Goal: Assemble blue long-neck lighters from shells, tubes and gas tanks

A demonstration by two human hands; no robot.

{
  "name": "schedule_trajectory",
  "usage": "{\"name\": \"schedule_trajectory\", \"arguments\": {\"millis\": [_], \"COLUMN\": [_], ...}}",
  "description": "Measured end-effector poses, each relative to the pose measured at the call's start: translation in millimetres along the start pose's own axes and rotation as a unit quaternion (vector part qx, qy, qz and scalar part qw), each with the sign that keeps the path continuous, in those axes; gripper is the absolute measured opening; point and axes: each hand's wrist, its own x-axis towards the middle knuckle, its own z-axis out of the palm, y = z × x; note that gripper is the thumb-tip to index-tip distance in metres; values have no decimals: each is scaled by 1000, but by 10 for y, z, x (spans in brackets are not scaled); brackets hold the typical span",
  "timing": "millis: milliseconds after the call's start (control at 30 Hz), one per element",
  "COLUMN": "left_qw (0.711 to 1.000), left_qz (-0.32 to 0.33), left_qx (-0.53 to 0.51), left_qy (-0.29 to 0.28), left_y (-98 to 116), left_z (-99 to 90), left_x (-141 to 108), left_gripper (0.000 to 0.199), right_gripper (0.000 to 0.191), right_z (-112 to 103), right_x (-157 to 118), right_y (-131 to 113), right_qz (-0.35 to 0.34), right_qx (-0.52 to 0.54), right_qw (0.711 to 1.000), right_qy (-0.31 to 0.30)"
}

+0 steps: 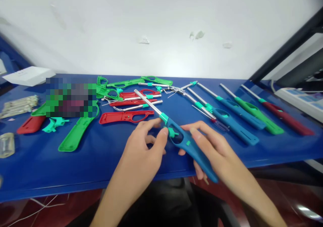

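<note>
A blue lighter [193, 148] with a metal tube and teal trigger lies slanted between my hands, above the table's front part. My left hand [145, 149] has its thumb and fingers closed round the lighter's neck, near the teal collar and trigger. Wrapped round the blue handle is my right hand [214, 148], thumb on top and fingertips showing underneath. Just behind my left hand lies a red handle shell [113, 118].
Several lighters, including a green one [259, 117] and a dark red one [287, 119], lie at the right. Green shells [77, 132], metal tubes and teal parts [54, 124] lie at left and centre. A white box [27, 76] sits at the back left, before a white wall.
</note>
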Motion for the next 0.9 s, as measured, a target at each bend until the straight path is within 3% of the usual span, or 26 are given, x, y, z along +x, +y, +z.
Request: {"name": "schedule_trajectory", "arguments": {"millis": [100, 167, 233, 300, 400, 500, 633, 700, 800, 900], "left_qw": [990, 945, 878, 825, 802, 803, 796, 797, 810, 832], "left_qz": [87, 222, 354, 426, 450, 447, 432, 429, 420, 396], "left_qx": [79, 190, 299, 368, 393, 393, 418, 422, 409, 384], "left_qy": [81, 144, 124, 52, 3, 38, 69, 50, -7, -57], "left_y": [-36, -40, -24, 1, 16, -23, -135, -206, -325, -431], "left_z": [-66, -107, -149, -191, -248, -286, -295, -286, -264, -233], "left_x": [-108, -186, -231, -235, -201, -183, -216, -235, -244, -233], "left_gripper": [28, 20, 32, 38, 25, 21, 26, 33, 52, 63], "right_gripper": [58, 59, 58, 58, 60, 56, 26, 22, 29, 33], "right_z": [-59, -93, -110, -114, -134, -214, -344, -383, -404, -399], "right_x": [62, 86, 96, 90, 53, -10, -134, -194, -248, -252], "right_y": [-39, -74, -110, -138, -148, -117, -29, 42, 188, 334], "right_qz": [31, 39, 38, 23, -1, -29, -79, -114, -171, -214], "right_qx": [44, 40, 20, 6, 5, -20, -117, -158, -213, -261], "right_qw": [998, 998, 999, 999, 1000, 999, 990, 981, 959, 937], "right_qy": [-26, -34, -32, -25, -7, -16, -19, 22, 75, 87]}}
